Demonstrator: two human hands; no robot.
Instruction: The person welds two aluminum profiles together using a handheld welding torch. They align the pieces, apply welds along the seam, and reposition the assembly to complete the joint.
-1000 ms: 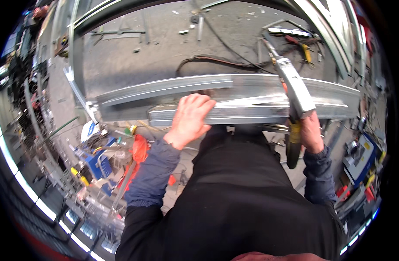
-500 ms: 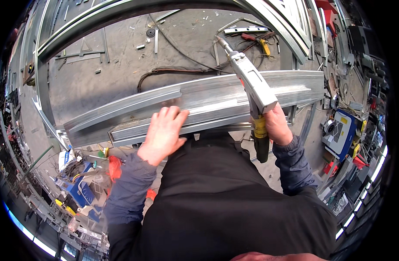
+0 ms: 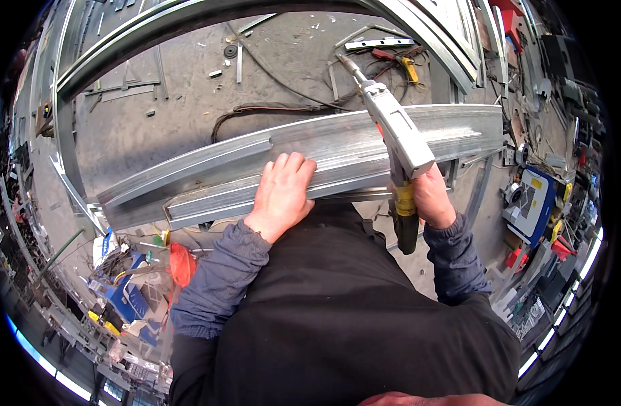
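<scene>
Head view: a wide steel channel (image 3: 348,137) stretched from 9 o'clock to 2 o'clock, just in front of the person's body.
Narrower channel (image 3: 212,207): it lay along the near side of the wide steel channel, one end showing toward 9 o'clock.
Left hand (image 3: 281,195): it lay palm down over the narrower channel, near the centre, fingers close together; whether it gripped or merely rested could not be told.
Right hand (image 3: 434,197): at 3 o'clock, it was wrapped around the handle of a power tool (image 3: 397,132).
Tool's pose: its grey body, at 2 o'clock, overlapped the wide steel channel in view, tip aimed toward 11 o'clock.
Floor (image 3: 175,111): a pale bar (image 3: 379,43) lay at 1 o'clock near a yellow tool (image 3: 410,70); a dark cable (image 3: 276,107) curved at 11 o'clock.
Bag: a red-orange bag (image 3: 182,265) showed at 8 o'clock.
</scene>
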